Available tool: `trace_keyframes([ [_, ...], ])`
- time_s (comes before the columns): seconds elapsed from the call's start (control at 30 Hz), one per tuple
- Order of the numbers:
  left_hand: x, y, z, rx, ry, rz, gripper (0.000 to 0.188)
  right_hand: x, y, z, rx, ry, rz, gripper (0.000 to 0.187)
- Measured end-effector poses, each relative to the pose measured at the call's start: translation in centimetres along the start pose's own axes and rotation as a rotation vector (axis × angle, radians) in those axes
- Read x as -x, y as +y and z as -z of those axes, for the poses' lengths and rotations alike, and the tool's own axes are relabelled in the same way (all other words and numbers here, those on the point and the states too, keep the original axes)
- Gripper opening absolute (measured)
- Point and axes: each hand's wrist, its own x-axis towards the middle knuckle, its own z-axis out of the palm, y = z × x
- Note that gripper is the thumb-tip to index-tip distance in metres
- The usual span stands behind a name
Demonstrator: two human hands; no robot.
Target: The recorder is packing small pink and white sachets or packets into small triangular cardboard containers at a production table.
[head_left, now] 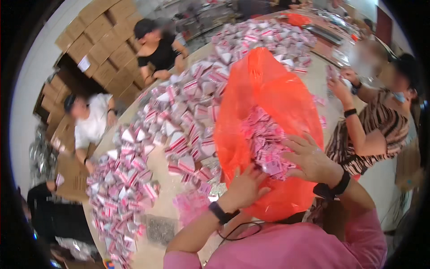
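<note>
1. From my remote view, the pink packets (268, 145) lie inside the open orange bag (291, 96), at the near side of the desk (157, 167).
2. My right hand (309, 159) spreads wide at their right edge; my left hand (244, 186) half-curls near the bag's opening, its grip I cannot tell.
3. I'd hold the mouth wide and scoop gently, lest packets spill.

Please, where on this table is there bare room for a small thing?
A bare table patch lies between the left heap of striped packs and the loose pink packets. More packs crowd left of and beyond the orange bag; the left hand and right hand crowd its mouth.
</note>
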Motion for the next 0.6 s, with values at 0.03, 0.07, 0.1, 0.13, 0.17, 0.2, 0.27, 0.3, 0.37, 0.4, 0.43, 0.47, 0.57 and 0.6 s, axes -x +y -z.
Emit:
trace_keyframes([
  [0.03,0.5,0.3,-0.7,-0.049,-0.101,0.032,0.048,1.6,0.9,-2.0,0.074,-0.086,-0.101,0.045],
  [0.07,0.8,0.5,-1.3,-0.092,-0.206,0.057,0.049,3.7,2.2,-3.7,0.108,-0.110,-0.200,0.043],
  [0.1,1.2,0.7,-2.0,-0.127,-0.317,0.082,0.051,5.7,3.9,-5.3,0.138,-0.140,-0.300,0.040],
  [0.13,1.6,0.7,-3.1,-0.117,-0.268,0.078,0.051,7.4,5.6,-7.1,-0.020,-0.162,-0.379,0.040],
  [0.17,2.0,0.3,-4.2,-0.108,-0.218,0.070,0.051,8.5,6.3,-8.3,-0.173,-0.186,-0.463,0.040],
  [0.2,2.3,0.2,-4.0,-0.108,-0.161,0.070,0.051,8.4,6.1,-8.8,-0.161,-0.186,-0.467,0.040],
  [0.27,2.7,0.1,-3.3,-0.006,-0.111,0.090,0.049,7.9,5.3,-9.3,-0.133,-0.182,-0.476,0.040],
  [0.3,3.2,0.1,-3.1,0.048,-0.004,0.073,0.049,7.4,4.4,-8.8,-0.083,-0.189,-0.483,0.039],
  [0.37,5.0,0.8,-1.8,0.188,0.175,0.110,0.044,6.7,3.4,-7.9,0.008,-0.148,-0.435,0.039],
  [0.4,6.6,0.8,-0.8,0.278,0.211,0.158,0.043,6.4,2.8,-7.4,0.050,-0.121,-0.415,0.039],
  [0.43,8.1,0.4,0.2,0.367,0.253,0.196,0.042,5.7,1.8,-6.5,0.090,-0.089,-0.375,0.039],
  [0.47,10.0,-0.1,0.8,0.455,0.296,0.234,0.041,4.7,0.1,-5.7,0.128,-0.056,-0.335,0.039],
  [0.57,17.2,-1.7,0.1,0.513,0.412,0.405,0.040,2.7,-4.9,-4.6,0.004,0.020,-0.147,0.035],
  [0.6,19.6,-2.0,-0.8,0.480,0.444,0.482,0.039,2.2,-6.6,-4.7,-0.079,0.035,-0.075,0.033],
])
